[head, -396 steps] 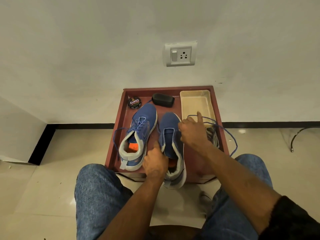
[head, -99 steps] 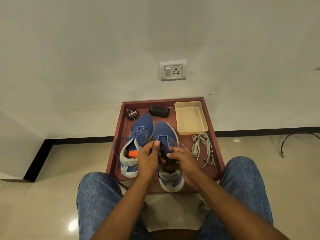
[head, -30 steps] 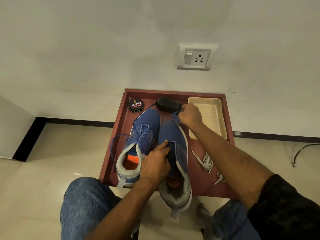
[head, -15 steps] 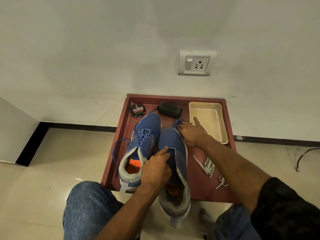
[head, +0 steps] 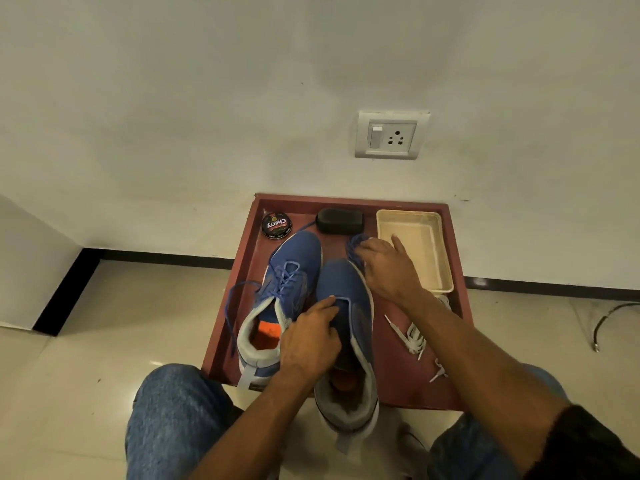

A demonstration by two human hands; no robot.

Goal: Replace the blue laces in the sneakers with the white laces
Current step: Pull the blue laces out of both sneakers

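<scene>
Step in hand, as I read it: get the pulled blue lace bundle (head: 356, 252) clear of the shoe, probably into the cream tray (head: 446, 258). Best done as one bunch so no loop drags across the right sneaker (head: 346, 306), with the eyelets left open for the white laces (head: 414, 337).

Right hand (head: 389, 268) is just past the right sneaker's toe, fingers curled round the bundle, index finger pointing out over the tray's near-left corner. How firmly it holds I can't judge; the palm hides the grip.

Left hand (head: 310, 337) holds the right sneaker at the throat, thumb along the tongue edge, fingers curled over the collar.

Left sneaker (head: 287, 289) is fully laced in blue. White laces lie on the red table (head: 249, 271), right of the right sneaker, under the right forearm.
</scene>
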